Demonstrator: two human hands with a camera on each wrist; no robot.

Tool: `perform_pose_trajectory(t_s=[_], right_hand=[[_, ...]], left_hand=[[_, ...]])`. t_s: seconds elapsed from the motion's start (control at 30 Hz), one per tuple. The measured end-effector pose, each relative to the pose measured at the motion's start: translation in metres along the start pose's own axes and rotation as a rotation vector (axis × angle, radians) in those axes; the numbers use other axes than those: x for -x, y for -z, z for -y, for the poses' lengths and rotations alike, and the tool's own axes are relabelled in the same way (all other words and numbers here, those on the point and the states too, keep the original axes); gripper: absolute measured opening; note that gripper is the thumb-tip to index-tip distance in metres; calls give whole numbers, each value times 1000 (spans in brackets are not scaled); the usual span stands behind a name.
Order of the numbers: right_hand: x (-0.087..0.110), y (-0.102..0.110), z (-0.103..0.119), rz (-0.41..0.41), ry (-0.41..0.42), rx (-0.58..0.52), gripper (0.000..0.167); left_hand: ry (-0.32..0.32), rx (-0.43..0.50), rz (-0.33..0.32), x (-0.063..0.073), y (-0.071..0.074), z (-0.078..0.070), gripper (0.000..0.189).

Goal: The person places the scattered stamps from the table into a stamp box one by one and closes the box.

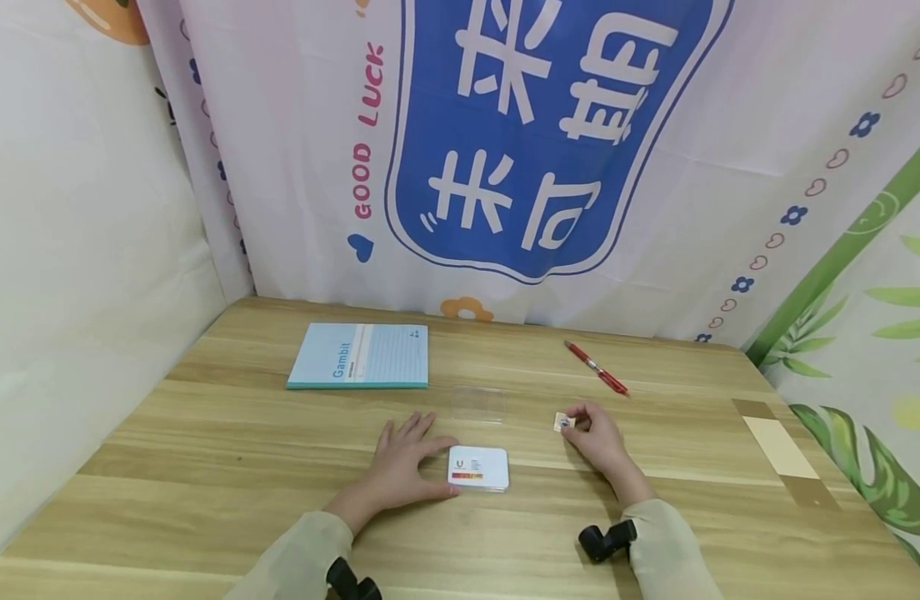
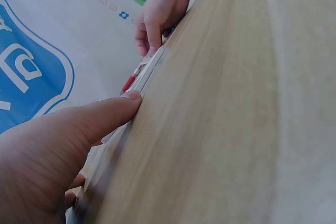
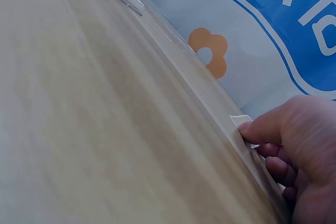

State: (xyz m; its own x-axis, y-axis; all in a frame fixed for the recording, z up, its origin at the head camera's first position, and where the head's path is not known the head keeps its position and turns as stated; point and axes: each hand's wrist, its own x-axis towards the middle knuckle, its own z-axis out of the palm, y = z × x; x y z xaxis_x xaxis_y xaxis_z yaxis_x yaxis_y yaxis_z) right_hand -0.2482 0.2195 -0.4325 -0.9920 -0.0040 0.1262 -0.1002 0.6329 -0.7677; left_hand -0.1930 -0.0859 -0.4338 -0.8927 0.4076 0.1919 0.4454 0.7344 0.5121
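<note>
Left hand (image 1: pixel 400 467) at white card (image 1: pixel 492 467), right hand (image 1: pixel 601 440) pinching small square (image 1: pixel 559 422); hands well apart.
Card lies flat between the hands, long axis left-right, logo upright to the person, fine print unreadable; left fingers spread, thumb and index touching its left end. Small square pokes out leftward from right thumb and fingertips, rest covered, long axis can't tell, its print too small. Clear rectangle (image 1: pixel 478 405) just beyond card, outline faint. Red pen (image 1: pixel 597 367) beyond right hand, slanted; notebook (image 1: pixel 357 356) beyond left hand, title sideways. Printed cloth (image 1: pixel 302 167) behind, cut off at top.
</note>
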Motion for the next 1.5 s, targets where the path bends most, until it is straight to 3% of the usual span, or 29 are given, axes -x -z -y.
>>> perform_pose_trajectory(t_s=[0.37, 0.6, 0.87, 1.0, 1.13, 1.27, 1.5], right_hand=[[0, -2, -4, -26, 82, -58, 20], [2, -3, -1, -51, 54, -68, 17], [13, -17, 16, -93, 58, -208, 13], [23, -30, 31, -57, 75, -284, 13], [35, -38, 51, 29, 63, -363, 12], [48, -40, 71, 89, 92, -381, 11], [51, -50, 66, 115, 179, -323, 8]], left_hand=[[-5, -2, 4, 0, 0, 0, 63], [-10, -2, -4, 1, 0, 0, 62], [-7, -9, -1, 1, 0, 0, 63], [-1, -6, -2, 1, 0, 0, 63], [5, -7, 3, 0, 0, -1, 63], [7, -15, 8, 0, 1, -2, 63], [11, -19, 17, -1, 2, -3, 63]])
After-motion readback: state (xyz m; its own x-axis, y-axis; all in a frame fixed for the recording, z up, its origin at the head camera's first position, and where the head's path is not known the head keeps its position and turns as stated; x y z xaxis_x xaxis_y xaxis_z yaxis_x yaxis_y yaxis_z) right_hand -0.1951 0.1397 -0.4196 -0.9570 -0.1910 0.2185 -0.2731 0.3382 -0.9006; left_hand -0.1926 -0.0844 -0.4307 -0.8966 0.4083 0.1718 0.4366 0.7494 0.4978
